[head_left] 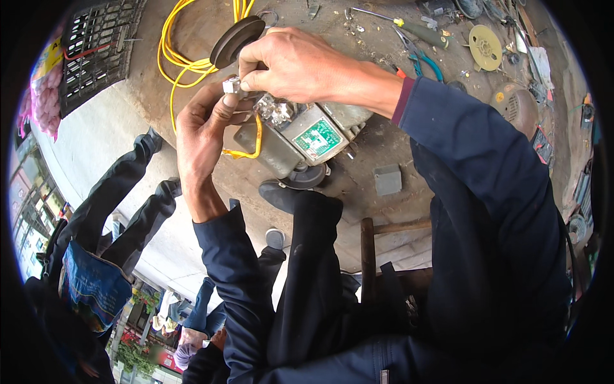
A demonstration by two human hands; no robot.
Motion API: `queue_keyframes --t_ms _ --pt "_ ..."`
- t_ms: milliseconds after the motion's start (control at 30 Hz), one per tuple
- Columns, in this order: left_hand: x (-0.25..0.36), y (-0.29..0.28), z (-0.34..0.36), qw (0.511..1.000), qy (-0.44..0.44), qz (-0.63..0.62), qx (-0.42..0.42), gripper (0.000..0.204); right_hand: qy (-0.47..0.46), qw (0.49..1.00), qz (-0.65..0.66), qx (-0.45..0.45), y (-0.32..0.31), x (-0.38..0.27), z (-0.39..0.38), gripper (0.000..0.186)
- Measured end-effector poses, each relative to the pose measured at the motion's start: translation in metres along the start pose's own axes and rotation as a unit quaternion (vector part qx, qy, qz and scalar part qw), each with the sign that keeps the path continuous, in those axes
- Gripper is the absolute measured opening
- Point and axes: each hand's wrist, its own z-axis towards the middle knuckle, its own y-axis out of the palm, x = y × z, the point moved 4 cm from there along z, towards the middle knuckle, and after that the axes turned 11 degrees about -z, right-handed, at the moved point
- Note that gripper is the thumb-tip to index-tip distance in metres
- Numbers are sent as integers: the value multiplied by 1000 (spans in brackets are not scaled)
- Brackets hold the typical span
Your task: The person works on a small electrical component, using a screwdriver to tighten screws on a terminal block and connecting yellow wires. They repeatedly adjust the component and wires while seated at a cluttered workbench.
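A small silvery-white blocky part (pixel 231 85) is pinched between the thumb and fingers of my left hand (pixel 203 121). My right hand (pixel 284 67) comes in from the other side, its thumb and fingers closed at the same part. Just below my hands is a grey electric motor (pixel 268 150) with a green label plate (pixel 316 139) on its housing. Bare metal terminals (pixel 274 110) show in its opened top. A yellow lead (pixel 258 137) loops out of it. A dark grooved pulley wheel (pixel 236 41) is beside my right fingers.
Yellow cable (pixel 167 54) lies coiled at the far left, near a black plastic crate (pixel 96 48). Teal-handled pliers (pixel 425 64) and a screwdriver (pixel 422 33) rest on the dirty ground at far right. A grey square piece (pixel 387 180) lies near my knee. People's legs (pixel 121 185) stand at left.
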Motion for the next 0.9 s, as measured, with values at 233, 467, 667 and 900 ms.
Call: queue_keyframes --t_ms 233,467,667,900 --pt "-1 -1 -1 1000 -2 1 -3 32 7 1000 -10 5 -2 -3 -2 21" --pt "-2 -3 -2 1000 -2 7 -6 35 14 1000 -12 17 -1 -3 -3 22" --pt "-2 -3 -3 1000 -18 20 14 39 7 999 -21 22 0 -2 -1 22" --pt "-6 -7 -1 1000 -26 3 18 38 8 999 -31 23 3 0 1 22"
